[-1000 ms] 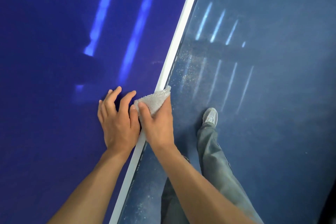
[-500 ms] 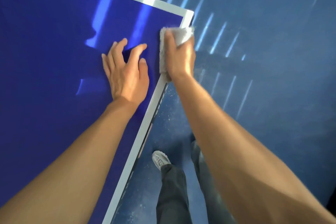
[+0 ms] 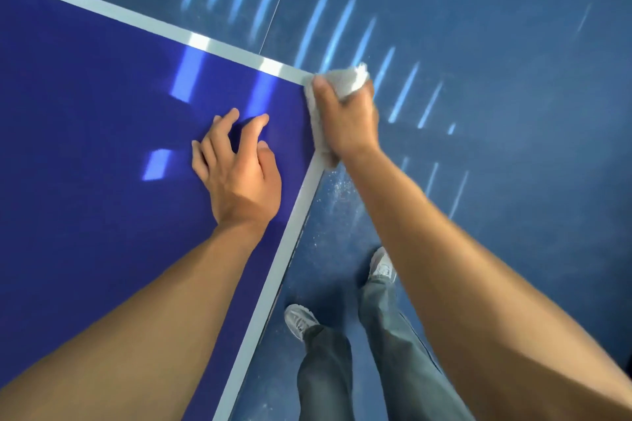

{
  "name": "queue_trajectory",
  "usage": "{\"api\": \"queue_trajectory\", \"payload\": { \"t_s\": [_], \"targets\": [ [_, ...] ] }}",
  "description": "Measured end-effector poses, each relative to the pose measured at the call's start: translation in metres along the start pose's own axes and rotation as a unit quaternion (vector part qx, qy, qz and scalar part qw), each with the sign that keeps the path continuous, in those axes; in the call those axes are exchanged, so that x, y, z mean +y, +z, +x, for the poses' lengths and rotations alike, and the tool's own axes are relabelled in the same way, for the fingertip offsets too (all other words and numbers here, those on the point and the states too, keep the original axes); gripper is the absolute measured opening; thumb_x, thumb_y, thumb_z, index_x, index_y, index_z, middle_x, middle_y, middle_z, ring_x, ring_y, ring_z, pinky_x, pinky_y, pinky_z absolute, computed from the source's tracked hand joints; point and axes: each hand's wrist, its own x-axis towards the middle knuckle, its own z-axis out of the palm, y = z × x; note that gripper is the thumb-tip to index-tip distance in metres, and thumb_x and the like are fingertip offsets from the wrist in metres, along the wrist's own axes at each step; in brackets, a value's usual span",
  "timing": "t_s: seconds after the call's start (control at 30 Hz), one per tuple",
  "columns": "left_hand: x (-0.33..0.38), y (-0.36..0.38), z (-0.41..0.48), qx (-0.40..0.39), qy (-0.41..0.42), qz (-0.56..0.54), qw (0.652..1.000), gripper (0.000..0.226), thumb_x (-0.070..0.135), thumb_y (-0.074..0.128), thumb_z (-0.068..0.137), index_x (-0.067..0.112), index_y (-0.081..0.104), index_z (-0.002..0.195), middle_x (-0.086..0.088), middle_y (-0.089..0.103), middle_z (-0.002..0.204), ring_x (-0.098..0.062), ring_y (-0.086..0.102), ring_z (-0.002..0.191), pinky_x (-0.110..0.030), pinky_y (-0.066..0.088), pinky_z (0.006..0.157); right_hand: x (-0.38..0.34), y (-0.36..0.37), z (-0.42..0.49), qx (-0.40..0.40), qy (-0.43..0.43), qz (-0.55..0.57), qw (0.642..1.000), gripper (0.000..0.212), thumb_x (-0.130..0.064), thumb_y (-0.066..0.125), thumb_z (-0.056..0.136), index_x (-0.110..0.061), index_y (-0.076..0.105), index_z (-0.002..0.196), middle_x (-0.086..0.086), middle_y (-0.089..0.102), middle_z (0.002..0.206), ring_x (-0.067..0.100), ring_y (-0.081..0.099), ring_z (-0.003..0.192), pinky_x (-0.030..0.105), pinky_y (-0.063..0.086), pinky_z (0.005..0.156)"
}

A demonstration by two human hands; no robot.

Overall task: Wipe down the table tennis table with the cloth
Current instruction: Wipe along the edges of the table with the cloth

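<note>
The blue table tennis table point(image 3: 102, 147) with a white border line fills the left of the head view; its far right corner lies just under my right hand. My right hand point(image 3: 347, 120) grips a white cloth point(image 3: 345, 79) and holds it against that corner, with the cloth bunched past the edge and a strip of it hanging down along the side line. My left hand point(image 3: 239, 164) rests on the blue surface a little left of the side line, fingers spread and slightly bent, holding nothing.
Beyond the table's edges is a glossy blue floor point(image 3: 496, 113) with streaks of reflected light and pale dust specks near the table side. My two legs in grey trousers point(image 3: 383, 335) and grey shoes stand on the floor beside the table's right edge.
My right hand has slid the cloth along the side line up to the table's far corner. My left hand has followed it forward on the surface, and my feet have stepped along the table.
</note>
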Motion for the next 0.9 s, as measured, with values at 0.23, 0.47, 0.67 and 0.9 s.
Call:
{"api": "queue_trajectory", "payload": {
  "t_s": [0.23, 0.47, 0.67, 0.9],
  "targets": [
    [-0.003, 0.000, -0.001, 0.004, 0.025, 0.013, 1.000, 0.039, 0.015, 0.050, 0.100, 0.025, 0.062, 0.136, -0.008, 0.046, 0.151, -0.031, 0.039, 0.144, -0.061, 0.019, 0.121, 0.005, -0.018, -0.005, -0.064, -0.079, 0.008, 0.995, 0.055, -0.041, 0.078, 0.092, -0.042, 0.053, 0.141, -0.022, 0.072, 0.105, 0.000, 0.068, 0.093, 0.015, 0.053, 0.080],
    [-0.003, -0.001, 0.002, -0.028, 0.020, 0.017, 0.999, 0.042, 0.020, 0.042, 0.098, 0.027, 0.057, 0.137, -0.008, 0.041, 0.153, -0.033, 0.036, 0.147, -0.061, 0.015, 0.123, -0.004, -0.031, 0.017, -0.128, -0.055, -0.114, 0.984, 0.034, -0.048, 0.075, 0.093, -0.028, 0.067, 0.120, -0.016, 0.073, 0.095, 0.001, 0.067, 0.088, 0.015, 0.051, 0.080],
    [-0.004, 0.000, 0.003, -0.038, 0.018, 0.037, 0.998, 0.041, 0.022, 0.042, 0.100, 0.028, 0.057, 0.137, -0.009, 0.041, 0.153, -0.034, 0.036, 0.147, -0.062, 0.016, 0.123, -0.048, -0.009, 0.066, -0.150, -0.038, -0.252, 0.955, 0.043, -0.064, 0.067, 0.092, -0.026, 0.059, 0.073, -0.011, 0.061, 0.074, 0.002, 0.055, 0.065, 0.014, 0.037, 0.050],
    [-0.002, -0.003, 0.004, -0.038, 0.013, 0.021, 0.999, 0.041, 0.018, 0.045, 0.099, 0.026, 0.059, 0.136, -0.008, 0.043, 0.152, -0.033, 0.039, 0.146, -0.060, 0.014, 0.123, -0.012, -0.029, 0.029, -0.029, -0.062, -0.119, 0.990, 0.025, -0.046, 0.065, 0.100, -0.028, 0.058, 0.084, -0.012, 0.063, 0.077, -0.005, 0.056, 0.066, 0.011, 0.041, 0.060]
  ]
}}
